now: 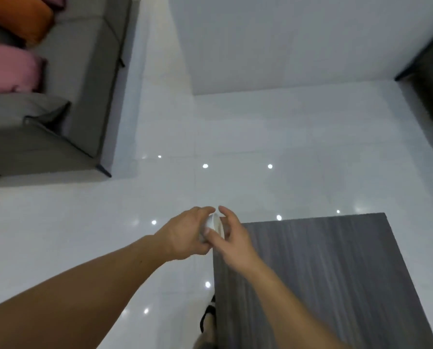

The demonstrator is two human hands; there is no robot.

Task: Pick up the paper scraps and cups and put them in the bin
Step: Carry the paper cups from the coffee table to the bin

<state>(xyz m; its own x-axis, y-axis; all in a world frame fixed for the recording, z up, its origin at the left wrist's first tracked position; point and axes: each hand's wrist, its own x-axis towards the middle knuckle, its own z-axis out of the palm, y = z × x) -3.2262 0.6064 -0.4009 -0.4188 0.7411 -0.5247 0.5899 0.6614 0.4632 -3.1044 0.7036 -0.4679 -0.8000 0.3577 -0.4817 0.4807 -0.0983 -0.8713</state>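
The left hand grips a white cup in the air just off the corner of the dark surface, the right hand curved at its rim, possibly gripping too, I cannot tell; no bin, scraps or readable writing show, so the binning is still to do.

Two bare arms are seen, w/ left hand & right hand. One foot is seen in a black sandal.

Both forearms reach forward; the left hand grips a white cup; the right hand hovers just beside, fingers loosely bent.
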